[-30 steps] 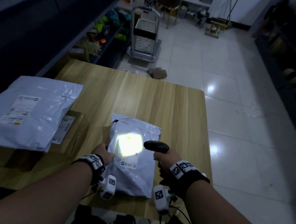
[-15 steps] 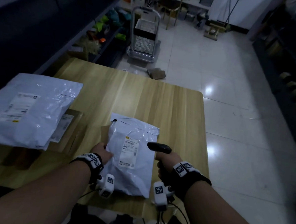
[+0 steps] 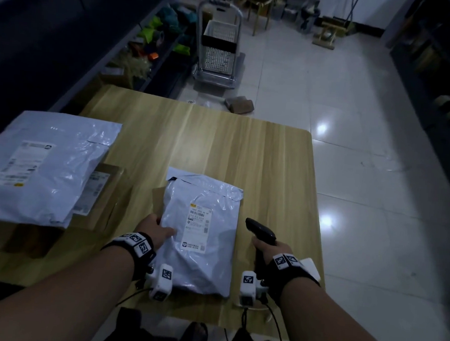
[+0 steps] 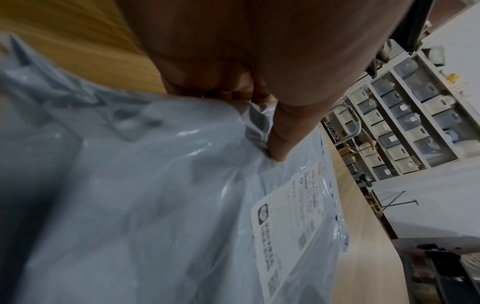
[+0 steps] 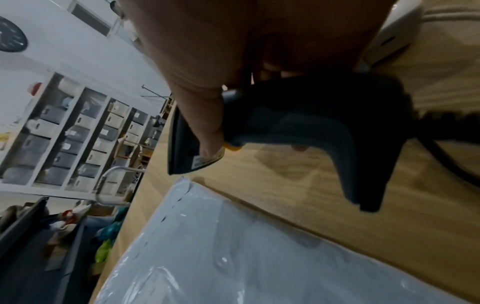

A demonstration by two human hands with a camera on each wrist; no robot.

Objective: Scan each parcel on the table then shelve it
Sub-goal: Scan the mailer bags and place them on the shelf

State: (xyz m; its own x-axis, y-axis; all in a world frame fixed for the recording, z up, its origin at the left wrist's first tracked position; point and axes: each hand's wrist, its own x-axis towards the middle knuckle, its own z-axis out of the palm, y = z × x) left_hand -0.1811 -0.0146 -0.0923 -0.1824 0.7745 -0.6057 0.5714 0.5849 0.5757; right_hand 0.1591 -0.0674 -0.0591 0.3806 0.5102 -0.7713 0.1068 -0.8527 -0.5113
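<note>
Two hands are working here: my left hand [image 3: 155,229] is pinching the near-left edge of the grey parcel [image 3: 201,237], thumb on top and fingers [image 4: 207,86] curling underneath, while my right hand [image 3: 266,248] is gripping the black scanner [image 3: 261,230] just right of it. The parcel is lying flat on the bench [image 3: 246,150], long axis running away from me, directly between my two sets of fingers, its label [image 3: 198,228] facing up. My left fingers are already on it, so that hand is the one to lift. Beyond my fingertips the bench is lying open. Two other parcels [image 3: 42,169] are stacked well left of my left fingers, and shelves [image 3: 153,36] are standing farther left.
</note>
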